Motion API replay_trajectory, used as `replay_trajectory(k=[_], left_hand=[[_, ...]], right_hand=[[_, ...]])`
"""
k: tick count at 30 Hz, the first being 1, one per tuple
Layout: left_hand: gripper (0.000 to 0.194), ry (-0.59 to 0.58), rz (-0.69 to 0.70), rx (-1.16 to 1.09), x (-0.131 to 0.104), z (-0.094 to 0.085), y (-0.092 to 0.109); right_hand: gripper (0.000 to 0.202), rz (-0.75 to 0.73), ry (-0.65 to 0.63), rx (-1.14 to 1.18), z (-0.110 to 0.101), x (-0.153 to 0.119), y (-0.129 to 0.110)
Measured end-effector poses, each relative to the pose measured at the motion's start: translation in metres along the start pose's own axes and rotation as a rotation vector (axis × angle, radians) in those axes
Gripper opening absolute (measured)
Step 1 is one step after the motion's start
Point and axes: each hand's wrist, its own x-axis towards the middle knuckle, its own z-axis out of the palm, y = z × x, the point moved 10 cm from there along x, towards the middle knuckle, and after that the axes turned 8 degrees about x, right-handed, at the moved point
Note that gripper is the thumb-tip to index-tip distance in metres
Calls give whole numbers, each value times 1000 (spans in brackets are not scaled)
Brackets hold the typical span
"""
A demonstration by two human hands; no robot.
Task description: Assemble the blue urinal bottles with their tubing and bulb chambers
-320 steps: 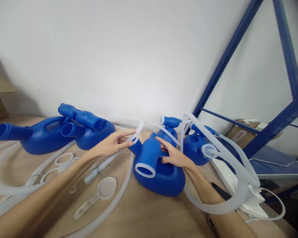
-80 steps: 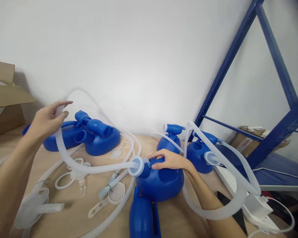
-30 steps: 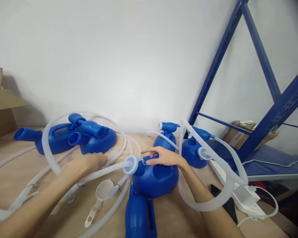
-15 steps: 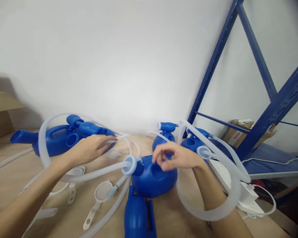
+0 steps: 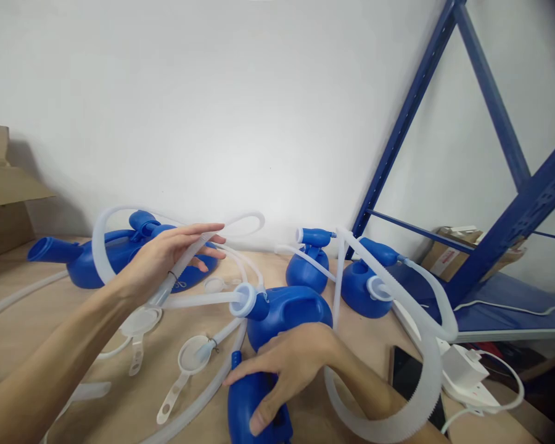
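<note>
Raised at the left, my left hand [image 5: 173, 250] has its fingers stretched out, with a translucent hose [image 5: 189, 254] lying between thumb and fingers. A dark clip rings that hose near its clear end piece, and its far part loops up past my fingertips. My right hand [image 5: 289, 364] grips a blue bottle-shaped piece [image 5: 245, 401] with a narrow nozzle; the thumb is on its near side and a finger lies by the nozzle. Just behind is a blue plastic jug [image 5: 300, 305], partly hidden by this hand. A hose [image 5: 198, 300] enters the white ring cap [image 5: 243, 299] on its neck.
More blue jugs with hoses stand at the back left [image 5: 86, 268], back middle [image 5: 308, 271] and right [image 5: 365, 293]. Loose white caps [image 5: 197, 354] lie on the table. To the right are a phone [image 5: 409, 370], a power strip [image 5: 467, 388] and a blue shelf frame [image 5: 407, 123].
My left hand has lifted the hose, whose loop now rises by the wall. My right hand has come down from above the jug onto the blue bottle-shaped piece.
</note>
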Motion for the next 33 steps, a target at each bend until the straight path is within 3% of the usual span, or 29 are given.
replay_trajectory(k=[4, 9, 14, 20, 24, 26, 28, 31, 33], left_hand=[[46, -60, 84, 111, -10, 15, 9], [43, -20, 146, 139, -20, 33, 15], [34, 67, 192, 37, -26, 54, 17], [29, 249, 251, -3, -32, 64, 15], [50, 185, 291, -64, -29, 73, 16], [59, 174, 392, -26, -30, 73, 26], [49, 220, 495, 125, -33, 69, 37], [34, 331, 580, 338, -36, 60, 48], [33, 459, 593, 339, -38, 43, 51]], right_hand=[[57, -103, -3, 18, 0, 3, -9], [47, -363, 188, -18, -31, -23, -41], [52, -487, 470, -81, -64, -67, -57], [86, -764, 704, 493, -87, -80, -52], [66, -830, 856, 720, -92, -77, -49], [49, -838, 918, 776, -93, -77, -50], [40, -841, 999, 809, -95, -78, -47], [40, -810, 1142, 768, -105, -86, -33], [48, -816, 1105, 637, -111, -91, -31]])
